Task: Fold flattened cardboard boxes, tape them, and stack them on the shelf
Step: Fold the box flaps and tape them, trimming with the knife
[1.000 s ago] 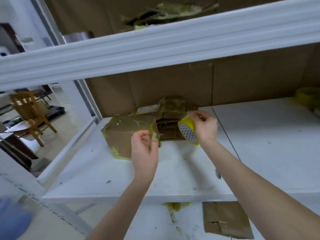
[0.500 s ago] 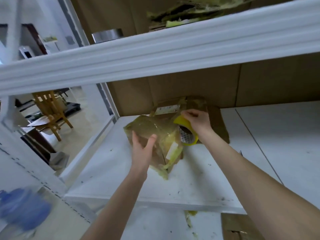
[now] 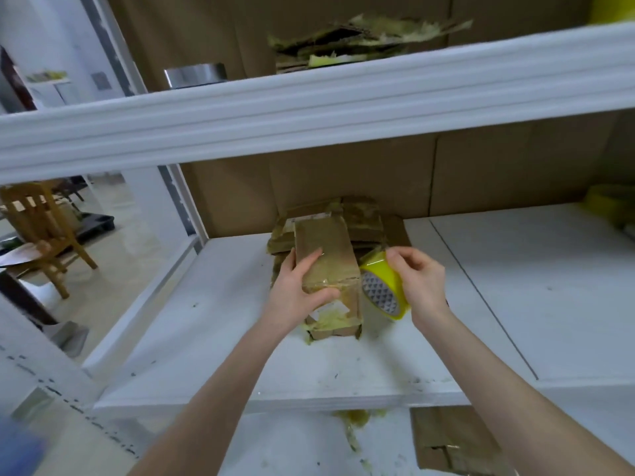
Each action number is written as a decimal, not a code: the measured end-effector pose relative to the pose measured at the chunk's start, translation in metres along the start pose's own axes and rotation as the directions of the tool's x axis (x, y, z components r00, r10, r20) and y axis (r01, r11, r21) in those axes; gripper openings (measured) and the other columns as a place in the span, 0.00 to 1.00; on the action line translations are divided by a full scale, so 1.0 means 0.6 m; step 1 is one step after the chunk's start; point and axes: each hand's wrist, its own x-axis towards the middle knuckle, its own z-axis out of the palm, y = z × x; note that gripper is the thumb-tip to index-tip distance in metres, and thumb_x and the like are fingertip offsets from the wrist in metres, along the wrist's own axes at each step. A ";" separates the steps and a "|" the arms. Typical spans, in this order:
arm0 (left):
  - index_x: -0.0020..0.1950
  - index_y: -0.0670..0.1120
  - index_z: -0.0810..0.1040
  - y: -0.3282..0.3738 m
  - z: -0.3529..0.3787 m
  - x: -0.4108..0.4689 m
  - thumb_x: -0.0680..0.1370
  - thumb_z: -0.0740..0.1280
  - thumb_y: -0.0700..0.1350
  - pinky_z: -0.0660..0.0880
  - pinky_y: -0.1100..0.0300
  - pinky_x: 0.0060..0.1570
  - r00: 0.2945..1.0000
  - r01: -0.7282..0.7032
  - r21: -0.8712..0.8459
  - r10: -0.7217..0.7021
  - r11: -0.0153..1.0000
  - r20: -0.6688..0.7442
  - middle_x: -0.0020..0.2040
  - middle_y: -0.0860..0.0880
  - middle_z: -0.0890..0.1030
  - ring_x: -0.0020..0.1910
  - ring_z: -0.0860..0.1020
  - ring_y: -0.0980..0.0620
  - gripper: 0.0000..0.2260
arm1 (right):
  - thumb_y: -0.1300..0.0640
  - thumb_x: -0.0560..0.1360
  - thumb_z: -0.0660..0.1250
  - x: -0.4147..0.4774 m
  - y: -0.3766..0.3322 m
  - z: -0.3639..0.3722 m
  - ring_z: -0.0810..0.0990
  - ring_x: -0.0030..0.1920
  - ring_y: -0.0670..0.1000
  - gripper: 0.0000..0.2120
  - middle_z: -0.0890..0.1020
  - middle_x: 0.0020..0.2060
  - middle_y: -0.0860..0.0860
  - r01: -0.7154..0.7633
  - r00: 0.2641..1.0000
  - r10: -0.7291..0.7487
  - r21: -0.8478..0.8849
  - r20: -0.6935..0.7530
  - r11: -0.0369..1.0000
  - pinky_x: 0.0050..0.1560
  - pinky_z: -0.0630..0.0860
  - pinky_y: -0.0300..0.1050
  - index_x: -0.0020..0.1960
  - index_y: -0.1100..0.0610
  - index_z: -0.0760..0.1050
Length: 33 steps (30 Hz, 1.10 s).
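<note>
Your left hand (image 3: 298,291) grips the small brown cardboard box (image 3: 326,240) from its left side: the fingers lie over the upper face, and the thumb crosses the near face where a glossy band of tape runs. Your right hand (image 3: 420,283) holds the roll of yellow adhesive tape (image 3: 384,291), fingers curled over its outer rim, with the patterned core facing you.

Position of the work: the box stands on the white shelf board (image 3: 220,341), on the left panel, about midway between the front and back edges. Its long axis runs from front to back. Torn yellowish tape scraps cling to the lower part of the near face. The roll is held above the board, just beside the box's right face. You cannot tell from this view whether a strip joins the roll to the box.

Surroundings noted:
- A pile of flattened brown cardboard pieces (image 3: 366,219) lies directly behind the box, at the back edge against the brown cardboard backing (image 3: 343,178).
- The white upper shelf beam (image 3: 309,108) crosses overhead. It carries torn cardboard scraps (image 3: 360,34) and a metal cylinder (image 3: 195,74).
- A flattened cardboard sheet (image 3: 443,438) lies on the lower shelf.
- A wooden chair (image 3: 37,228) stands on the floor to the left.
</note>
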 end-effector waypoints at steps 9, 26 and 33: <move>0.74 0.61 0.61 0.007 -0.039 0.043 0.70 0.73 0.59 0.61 0.53 0.71 0.989 -0.133 0.357 0.102 0.925 0.106 0.78 0.49 0.48 0.76 0.56 0.48 0.36 | 0.59 0.74 0.71 0.022 -0.031 -0.057 0.81 0.41 0.50 0.02 0.83 0.42 0.51 -0.041 0.997 0.037 0.057 0.066 0.998 0.39 0.78 0.40 0.43 0.53 0.82; 0.76 0.62 0.50 0.005 -0.046 0.018 0.67 0.72 0.63 0.62 0.46 0.71 0.991 -0.135 0.506 0.124 0.852 0.056 0.79 0.51 0.49 0.76 0.56 0.47 0.45 | 0.59 0.74 0.70 0.000 -0.047 -0.059 0.80 0.37 0.52 0.04 0.82 0.34 0.50 -0.129 0.981 0.103 0.156 0.165 0.979 0.41 0.78 0.45 0.40 0.54 0.81; 0.75 0.53 0.61 0.011 -0.052 0.011 0.74 0.67 0.59 0.65 0.52 0.69 0.960 -0.221 0.400 0.270 0.889 -0.069 0.76 0.49 0.61 0.72 0.63 0.50 0.32 | 0.59 0.74 0.69 -0.011 -0.052 -0.046 0.79 0.40 0.53 0.04 0.81 0.38 0.52 -0.161 0.966 0.120 0.169 0.230 0.972 0.42 0.77 0.47 0.41 0.54 0.81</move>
